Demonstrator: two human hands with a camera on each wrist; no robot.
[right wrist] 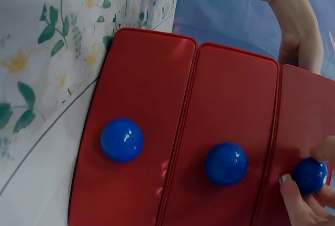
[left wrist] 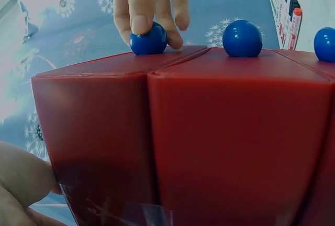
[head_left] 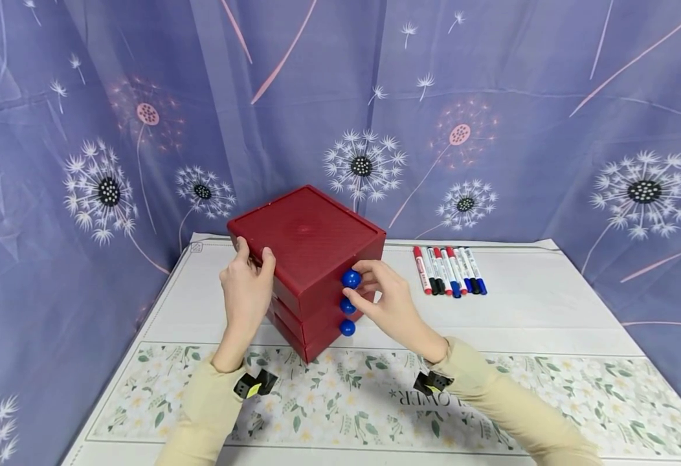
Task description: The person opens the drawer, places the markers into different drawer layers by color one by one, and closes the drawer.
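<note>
A dark red drawer cabinet [head_left: 305, 236] stands turned cornerwise on the table, three drawers one above another. Each drawer front bears a round blue knob. My right hand [head_left: 395, 307] pinches the top knob [head_left: 351, 279] between thumb and fingers; the right wrist view shows fingertips on both sides of this knob [right wrist: 310, 176]. Below it sit the middle knob [right wrist: 226, 164] and the bottom knob [right wrist: 122, 140], both untouched. My left hand [head_left: 246, 285] presses against the cabinet's left side near its top edge, fingers fairly straight. All three drawer fronts look flush.
Several markers [head_left: 450, 270] with red, black and blue caps lie in a row right of the cabinet. A floral printed strip [head_left: 329, 401] runs along the near part of the white table [head_left: 521, 291]. Behind hangs a purple-blue dandelion curtain [head_left: 294, 129].
</note>
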